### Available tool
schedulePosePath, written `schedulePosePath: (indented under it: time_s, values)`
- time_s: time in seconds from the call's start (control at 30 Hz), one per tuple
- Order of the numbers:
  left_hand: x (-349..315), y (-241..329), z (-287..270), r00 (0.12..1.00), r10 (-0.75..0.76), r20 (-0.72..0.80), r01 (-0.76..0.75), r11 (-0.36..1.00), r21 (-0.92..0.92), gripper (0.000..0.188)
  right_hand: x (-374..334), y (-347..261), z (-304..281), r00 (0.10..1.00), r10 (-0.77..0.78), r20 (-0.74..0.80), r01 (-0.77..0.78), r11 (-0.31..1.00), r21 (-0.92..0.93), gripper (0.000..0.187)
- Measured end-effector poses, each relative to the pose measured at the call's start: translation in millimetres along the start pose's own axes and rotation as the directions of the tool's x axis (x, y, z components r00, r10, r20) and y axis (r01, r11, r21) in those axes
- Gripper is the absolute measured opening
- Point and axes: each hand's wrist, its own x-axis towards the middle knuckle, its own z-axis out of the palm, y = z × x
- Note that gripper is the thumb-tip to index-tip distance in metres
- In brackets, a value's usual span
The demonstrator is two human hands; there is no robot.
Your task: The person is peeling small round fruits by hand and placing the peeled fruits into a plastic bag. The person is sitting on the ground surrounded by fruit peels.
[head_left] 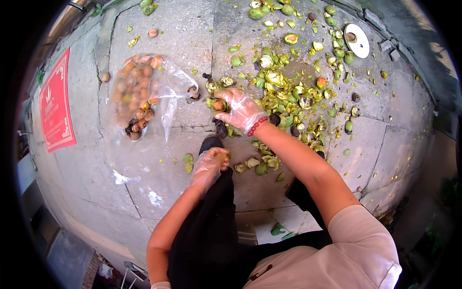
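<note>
My right hand (239, 108), in a clear plastic glove with a red bead bracelet (257, 126) at the wrist, reaches to the ground. Its thumb and fingers close around a brown walnut (218, 105) with bits of green husk beside it. Nearer my body, my left hand (210, 166), gloved too, hovers by my shoe with its fingers curled in; whatever they hold is hidden. To the left, a clear plastic bag (168, 103) lies full of shelled-out brown walnuts (139, 79). A dark, rotted husk (220, 129) sits just below my right hand.
A pile of broken green husks (281, 91) spreads right of my hands. Whole green walnuts (256, 13) lie at the far side. A white round lid-like disc (356, 41) rests far right, and a red printed mat (55, 103) far left. My dark shoe (211, 142) stands on the paving.
</note>
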Motion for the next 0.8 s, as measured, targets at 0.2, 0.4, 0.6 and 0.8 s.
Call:
schedulePosePath:
  time_s: [0.2,0.4,0.6,0.8]
  values:
    - [7.8,-8.9,0.2,1.000,-0.006,-0.018,0.007,0.999,0.041,0.017,18.4,-30.4,3.8,0.982,0.098,0.163,-0.071,0.984,-0.163,0.040]
    - [15.2,-14.0,1.7,0.999,0.042,-0.009,-0.041,0.997,0.063,0.015,-16.8,-8.4,-49.0,0.846,0.531,-0.043,-0.236,0.445,0.864,0.031]
    - [8.1,-14.9,-9.8,0.999,0.053,-0.010,-0.052,0.998,0.039,0.016,-14.2,-30.3,-272.4,0.889,0.389,-0.241,0.038,0.463,0.885,0.037]
    - [-1.5,-12.5,-10.5,0.999,0.031,-0.029,-0.029,0.998,0.054,0.016,-83.5,-40.0,-448.6,0.403,-0.451,-0.796,0.094,0.886,-0.454,0.024]
